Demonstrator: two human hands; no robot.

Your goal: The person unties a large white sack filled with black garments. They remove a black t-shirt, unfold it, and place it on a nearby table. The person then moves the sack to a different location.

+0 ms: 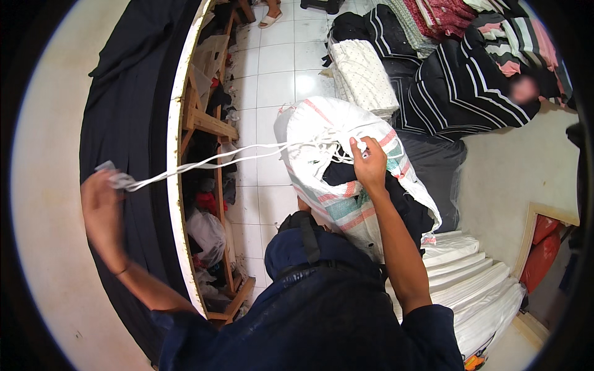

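A big white woven sack (312, 120) with red and green stripes stands in front of me, stuffed with dark cloth (342, 174). White cord (232, 154) is laced across its mouth, and two strands run taut to the left. My right hand (370, 164) is closed on the cord at the sack's mouth, the fingers pinched together. Out to the left, over the black cloth on the table, my left hand (102, 213) grips the bunched end of the cord; motion blurs it somewhat.
Black cloth (133, 111) covers the white-edged table at left, with a wooden frame (213, 123) and bags beneath. Folded dotted fabric (364, 77), black striped bundles (455, 86) and stacked white sacks (470, 272) lie to the right. A sandalled foot (270, 20) stands on the far tiles.
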